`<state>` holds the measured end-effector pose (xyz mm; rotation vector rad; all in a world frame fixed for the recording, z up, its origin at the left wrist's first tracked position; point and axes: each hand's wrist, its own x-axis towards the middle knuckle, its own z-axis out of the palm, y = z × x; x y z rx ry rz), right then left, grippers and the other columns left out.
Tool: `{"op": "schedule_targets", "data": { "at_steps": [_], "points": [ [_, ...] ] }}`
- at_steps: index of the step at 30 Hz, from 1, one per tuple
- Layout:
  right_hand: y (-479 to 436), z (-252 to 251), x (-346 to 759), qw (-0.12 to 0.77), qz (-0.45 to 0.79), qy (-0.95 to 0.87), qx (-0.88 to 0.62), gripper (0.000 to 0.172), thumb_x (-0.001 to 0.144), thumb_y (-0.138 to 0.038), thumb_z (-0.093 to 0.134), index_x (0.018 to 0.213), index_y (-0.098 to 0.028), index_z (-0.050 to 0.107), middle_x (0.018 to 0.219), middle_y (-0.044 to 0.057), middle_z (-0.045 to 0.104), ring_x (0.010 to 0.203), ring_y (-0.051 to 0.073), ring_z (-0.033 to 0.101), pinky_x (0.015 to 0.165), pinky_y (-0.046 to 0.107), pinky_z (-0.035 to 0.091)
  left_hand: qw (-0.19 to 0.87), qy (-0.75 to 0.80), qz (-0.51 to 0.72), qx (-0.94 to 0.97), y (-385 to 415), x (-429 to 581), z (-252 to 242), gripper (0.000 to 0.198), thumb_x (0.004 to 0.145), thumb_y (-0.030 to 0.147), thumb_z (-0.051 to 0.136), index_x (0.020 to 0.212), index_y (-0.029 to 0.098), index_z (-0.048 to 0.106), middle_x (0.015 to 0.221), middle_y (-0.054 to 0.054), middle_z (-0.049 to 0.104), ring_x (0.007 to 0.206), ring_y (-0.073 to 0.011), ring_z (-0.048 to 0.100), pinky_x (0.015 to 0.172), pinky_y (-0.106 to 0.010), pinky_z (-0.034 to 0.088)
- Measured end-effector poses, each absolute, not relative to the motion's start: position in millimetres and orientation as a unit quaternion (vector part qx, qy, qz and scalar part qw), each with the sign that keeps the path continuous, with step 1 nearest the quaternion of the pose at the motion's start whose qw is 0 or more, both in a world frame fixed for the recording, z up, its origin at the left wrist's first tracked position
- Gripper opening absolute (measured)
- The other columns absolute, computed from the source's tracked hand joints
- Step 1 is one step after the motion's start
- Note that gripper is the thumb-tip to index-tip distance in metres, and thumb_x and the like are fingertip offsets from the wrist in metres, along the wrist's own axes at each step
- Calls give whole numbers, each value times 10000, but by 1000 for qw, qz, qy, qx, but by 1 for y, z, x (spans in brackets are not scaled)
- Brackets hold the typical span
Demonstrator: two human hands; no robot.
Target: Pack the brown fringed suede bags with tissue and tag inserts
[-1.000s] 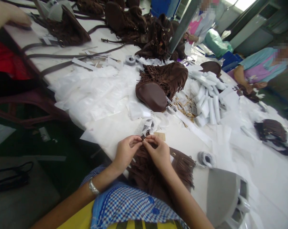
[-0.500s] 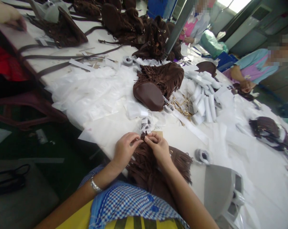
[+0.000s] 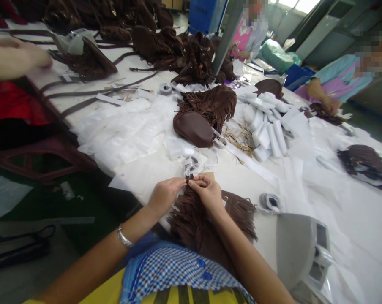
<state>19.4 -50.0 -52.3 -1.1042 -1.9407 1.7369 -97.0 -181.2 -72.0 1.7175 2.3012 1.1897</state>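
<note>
Guiding from a distance, I have the left hand (image 3: pixel 165 194) and right hand (image 3: pixel 209 195) both pinching a small dark brown strip (image 3: pixel 187 179) between thumb and fingertips, close together, near the fringed brown bag (image 3: pixel 191 219) at the white table's (image 3: pixel 237 182) near edge. The plastic-wrapped coil (image 3: pixel 191 164) sits just beyond. I judge it best to pinch lightly, steady both wrists and avoid snagging fringe; finer detail is too small to tell.

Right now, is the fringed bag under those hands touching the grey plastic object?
Apart: the head view shows white tabletop between the nearer fringed bag and the grey plastic object.
</note>
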Motion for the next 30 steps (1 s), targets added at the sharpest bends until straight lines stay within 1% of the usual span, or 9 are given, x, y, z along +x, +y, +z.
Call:
{"op": "schedule_targets", "data": {
  "at_steps": [6, 9, 12, 15, 18, 21, 24, 30],
  "points": [
    [-47, -53, 17, 142, 599, -691, -380, 286, 698, -440, 767, 784, -190, 658, 669, 6, 727, 619, 174, 654, 639, 268, 473, 30, 748, 337, 571, -179, -100, -75, 238, 951, 127, 470, 1033, 153, 693, 963, -93, 753, 889, -211, 727, 861, -348, 581],
    [-47, -51, 17, 138, 583, -703, -384, 276, 709, -440, 758, 754, -191, 648, 626, -8, 704, 569, 154, 618, 603, 254, 445, 35, 752, 322, 574, -176, -99, -79, 212, 954, 138, 479, 1012, 147, 683, 923, -98, 743, 874, -221, 723, 831, -342, 578],
    [-48, -50, 17, 144, 571, -712, -384, 284, 720, -453, 752, 758, -190, 649, 639, -7, 707, 582, 155, 624, 606, 249, 442, 36, 755, 311, 576, -174, -99, -82, 188, 964, 193, 500, 961, 143, 681, 887, -102, 732, 837, -227, 719, 789, -332, 573],
    [-47, -52, 18, 151, 575, -711, -375, 287, 737, -465, 739, 770, -193, 654, 663, -4, 717, 607, 163, 645, 611, 246, 445, 36, 758, 308, 573, -173, -99, -84, 196, 972, 213, 497, 961, 133, 676, 873, -104, 726, 826, -223, 715, 782, -324, 566],
    [-45, -56, 19, 147, 578, -715, -366, 279, 754, -462, 729, 790, -194, 660, 680, -2, 724, 627, 172, 660, 614, 247, 452, 39, 758, 315, 570, -173, -100, -85, 211, 980, 221, 484, 982, 137, 678, 882, -100, 728, 833, -212, 714, 789, -312, 564],
    [-44, -57, 19, 146, 569, -725, -358, 261, 770, -449, 719, 813, -197, 667, 693, -3, 731, 646, 176, 670, 633, 251, 462, 41, 756, 326, 566, -172, -101, -86, 196, 972, 235, 512, 996, 155, 690, 901, -87, 739, 839, -194, 717, 803, -294, 568],
    [-43, -56, 20, 141, 561, -734, -357, 236, 787, -434, 706, 823, -203, 675, 701, -9, 736, 655, 173, 674, 647, 251, 464, 37, 755, 345, 557, -172, -103, -87, 190, 958, 218, 529, 1006, 159, 703, 931, -88, 754, 850, -197, 726, 806, -302, 578],
    [-42, -55, 20, 134, 561, -736, -355, 235, 792, -432, 690, 825, -200, 683, 698, -3, 737, 643, 174, 668, 622, 251, 463, 30, 740, 384, 551, -175, -105, -88, 244, 962, 210, 511, 1120, 178, 694, 1049, -77, 761, 936, -187, 733, 876, -319, 586]
  ]
}}
